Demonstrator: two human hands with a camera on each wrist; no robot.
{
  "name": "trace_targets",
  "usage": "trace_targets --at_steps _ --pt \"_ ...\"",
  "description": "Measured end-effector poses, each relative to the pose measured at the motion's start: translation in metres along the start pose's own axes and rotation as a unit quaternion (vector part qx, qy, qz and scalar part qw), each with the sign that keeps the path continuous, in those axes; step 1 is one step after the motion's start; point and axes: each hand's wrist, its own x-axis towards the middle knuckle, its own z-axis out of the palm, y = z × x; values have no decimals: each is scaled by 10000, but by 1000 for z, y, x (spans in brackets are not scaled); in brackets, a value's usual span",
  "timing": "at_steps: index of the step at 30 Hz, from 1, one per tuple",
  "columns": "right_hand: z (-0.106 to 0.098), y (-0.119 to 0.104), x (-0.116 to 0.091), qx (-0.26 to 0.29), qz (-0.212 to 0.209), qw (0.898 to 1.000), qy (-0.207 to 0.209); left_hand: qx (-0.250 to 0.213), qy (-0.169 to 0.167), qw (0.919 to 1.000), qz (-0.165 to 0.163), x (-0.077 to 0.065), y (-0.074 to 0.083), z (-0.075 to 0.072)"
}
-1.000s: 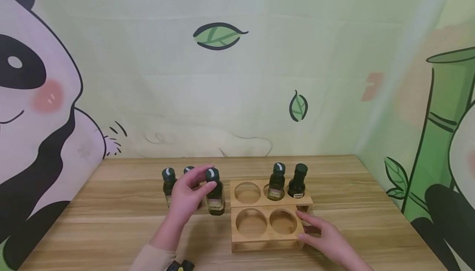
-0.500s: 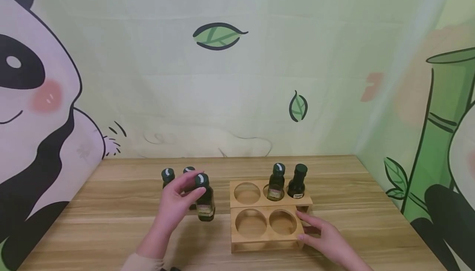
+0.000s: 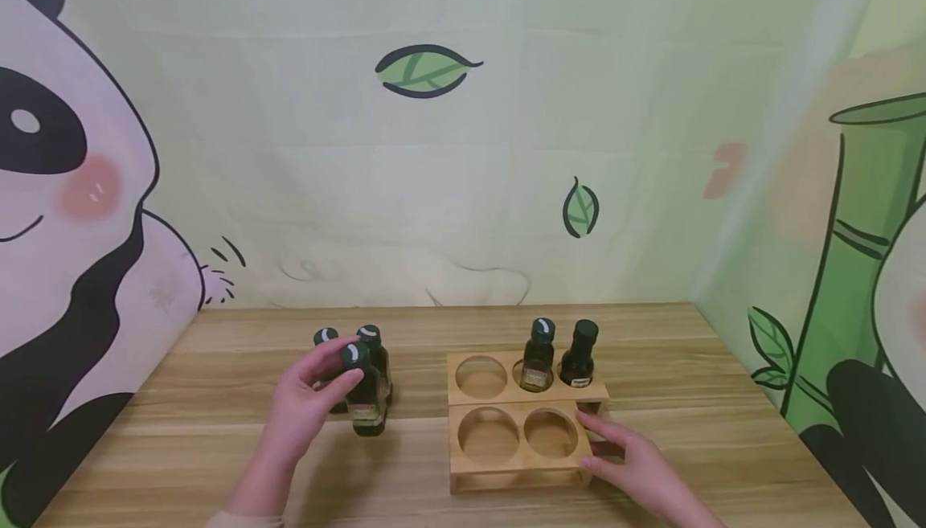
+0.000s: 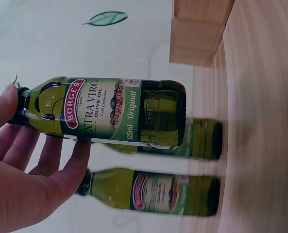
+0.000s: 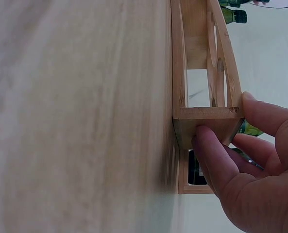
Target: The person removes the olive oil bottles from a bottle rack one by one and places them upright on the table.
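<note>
My left hand [image 3: 297,399] grips a small dark-green olive oil bottle [image 3: 365,395] around its capped neck. In the left wrist view this bottle [image 4: 105,109], labelled extra virgin, hangs nearly upright above the table. Two similar bottles stand just behind it: one [image 3: 378,351] at its right, the other [image 3: 326,337] partly hidden by my hand. A two-step wooden rack [image 3: 521,465] with round holes sits at centre right. At its front right corner my right hand [image 3: 640,468] holds the rack, thumb on the upper edge and fingers against the end panel [image 5: 209,128].
In the rack's back row stand two more bottles, one in the middle hole [image 3: 538,355] and one in the right hole [image 3: 579,355]. The wood-grain table [image 3: 195,431] ends at a printed cloth backdrop [image 3: 463,214] behind.
My left hand has carried its bottle leftward and slightly nearer, away from the rack, so one bottle behind shows more fully. The right hand and the rack stay in place.
</note>
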Motion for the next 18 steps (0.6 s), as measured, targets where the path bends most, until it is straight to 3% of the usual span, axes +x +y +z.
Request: trace_targets --at_steps 8,18 --pt "0 0 0 55 -16 10000 -19 -142 206 9997 42 -2 -5 -22" --pt "0 0 0 86 -58 9999 -19 103 395 9991 108 -3 -11 -47"
